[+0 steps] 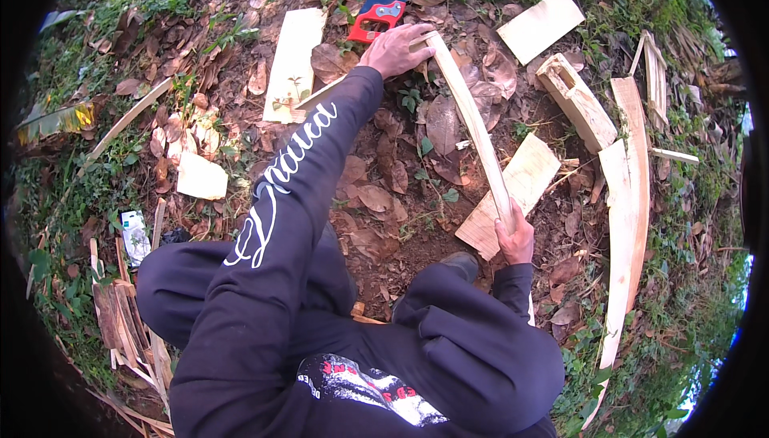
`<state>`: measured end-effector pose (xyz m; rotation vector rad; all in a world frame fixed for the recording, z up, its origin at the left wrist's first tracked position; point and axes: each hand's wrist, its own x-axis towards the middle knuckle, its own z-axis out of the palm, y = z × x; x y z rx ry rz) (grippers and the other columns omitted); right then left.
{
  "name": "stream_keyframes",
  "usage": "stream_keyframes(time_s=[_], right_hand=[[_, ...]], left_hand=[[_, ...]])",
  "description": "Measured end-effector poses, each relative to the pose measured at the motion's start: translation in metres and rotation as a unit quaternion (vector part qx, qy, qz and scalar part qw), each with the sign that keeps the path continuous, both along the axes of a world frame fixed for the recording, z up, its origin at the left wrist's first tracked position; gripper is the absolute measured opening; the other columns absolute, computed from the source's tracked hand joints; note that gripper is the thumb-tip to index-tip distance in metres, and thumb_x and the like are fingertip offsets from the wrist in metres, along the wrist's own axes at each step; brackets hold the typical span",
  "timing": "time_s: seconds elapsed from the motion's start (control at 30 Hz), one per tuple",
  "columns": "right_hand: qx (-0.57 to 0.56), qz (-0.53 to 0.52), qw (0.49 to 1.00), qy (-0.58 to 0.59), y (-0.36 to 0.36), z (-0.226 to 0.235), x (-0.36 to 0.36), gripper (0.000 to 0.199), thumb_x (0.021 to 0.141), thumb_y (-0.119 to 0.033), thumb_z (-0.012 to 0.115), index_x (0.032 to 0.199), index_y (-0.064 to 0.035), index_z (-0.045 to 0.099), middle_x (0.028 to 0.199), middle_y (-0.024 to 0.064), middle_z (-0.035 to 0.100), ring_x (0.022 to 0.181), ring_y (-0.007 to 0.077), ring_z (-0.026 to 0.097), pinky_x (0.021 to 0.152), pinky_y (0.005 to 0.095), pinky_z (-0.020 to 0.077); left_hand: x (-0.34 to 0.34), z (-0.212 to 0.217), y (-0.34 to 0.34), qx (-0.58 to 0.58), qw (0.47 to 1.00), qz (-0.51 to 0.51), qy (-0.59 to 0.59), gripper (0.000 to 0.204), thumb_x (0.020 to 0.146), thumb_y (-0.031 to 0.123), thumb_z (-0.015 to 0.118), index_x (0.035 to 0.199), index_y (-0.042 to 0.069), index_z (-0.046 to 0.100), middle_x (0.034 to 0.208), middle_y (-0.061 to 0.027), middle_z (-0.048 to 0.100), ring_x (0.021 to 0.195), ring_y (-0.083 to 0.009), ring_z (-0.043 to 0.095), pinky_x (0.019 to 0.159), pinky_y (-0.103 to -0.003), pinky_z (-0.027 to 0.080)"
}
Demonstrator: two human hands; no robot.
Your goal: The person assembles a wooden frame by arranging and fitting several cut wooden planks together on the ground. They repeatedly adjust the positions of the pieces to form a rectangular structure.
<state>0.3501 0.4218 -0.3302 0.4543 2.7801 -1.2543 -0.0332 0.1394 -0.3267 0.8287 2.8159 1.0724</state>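
A long pale wooden strip [473,121] runs from upper middle down to the right. My left hand [394,49], arm stretched out in a dark sleeve, rests over the strip's far end, fingers curled on it. My right hand [515,239] is closed around the strip's near end, just over a flat pale board [521,185] lying on the ground. A handsaw [384,1] with a red and black handle and a blue blade lies just beyond my left hand. My knees in dark trousers fill the lower middle.
Bare soil covered with dry brown leaves. A pale plank [292,61] lies left of the saw, a small board [541,25] at upper right, a notched wooden block [577,101], long curved slats [629,197] at right, offcuts [200,177] and thin strips [120,310] at left. Grass rings the patch.
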Motion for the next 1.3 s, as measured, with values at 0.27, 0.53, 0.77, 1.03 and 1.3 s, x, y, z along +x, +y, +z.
stream_keyframes(time_s=[0.27,0.53,0.77,1.03,1.3], right_hand=[[0.0,-0.006,1.0,0.002,0.0,-0.0015,0.0006,0.057,0.083,-0.015,0.07,0.137,-0.0048,0.056,0.103,0.0274,0.07,0.095,0.0406,0.072,0.085,0.0423,0.055],[0.005,-0.005,1.0,-0.006,-0.0013,0.0006,-0.0003,0.056,0.083,-0.015,0.07,0.136,-0.0051,0.057,0.105,0.0272,0.07,0.097,0.0397,0.072,0.086,0.0415,0.055],[0.004,-0.012,1.0,-0.007,-0.0016,0.0008,0.0012,0.056,0.082,-0.014,0.069,0.136,-0.0046,0.057,0.106,0.027,0.07,0.099,0.0398,0.071,0.087,0.0411,0.0549],[0.011,-0.008,1.0,0.002,-0.0018,-0.0002,0.0017,0.054,0.083,-0.014,0.069,0.135,-0.0046,0.057,0.103,0.0269,0.07,0.095,0.041,0.071,0.084,0.0424,0.0552],[0.014,-0.007,1.0,-0.002,-0.0017,-0.0017,0.0009,0.052,0.084,-0.016,0.069,0.133,-0.0046,0.057,0.1,0.0271,0.07,0.092,0.0429,0.071,0.081,0.0442,0.0554]], left_hand=[[-0.0013,-0.0015,-0.0005,-0.018,1.0,0.002,-0.012,0.054,0.089,0.051,0.069,0.124,0.01,0.069,0.115,-0.0118,0.066,0.107,-0.0327,0.066,0.093,-0.042,0.052],[0.0,-0.0054,-0.0017,-0.012,1.0,0.002,0.011,0.052,0.088,0.05,0.069,0.121,0.01,0.07,0.111,-0.0102,0.065,0.107,-0.0304,0.065,0.093,-0.041,0.051],[-0.0015,-0.0069,0.0007,-0.009,1.0,0.0,0.005,0.055,0.087,0.05,0.071,0.121,0.007,0.07,0.113,-0.0128,0.066,0.108,-0.0318,0.065,0.095,-0.041,0.051],[-0.0007,-0.0035,0.001,0.008,1.0,-0.007,0.012,0.056,0.086,0.051,0.072,0.118,0.006,0.072,0.11,-0.014,0.069,0.106,-0.0315,0.065,0.095,-0.042,0.05],[-0.0013,-0.0041,-0.0016,0.011,1.0,0.0,0.01,0.056,0.085,0.052,0.072,0.117,0.006,0.072,0.107,-0.0134,0.07,0.105,-0.0308,0.065,0.094,-0.041,0.051]])
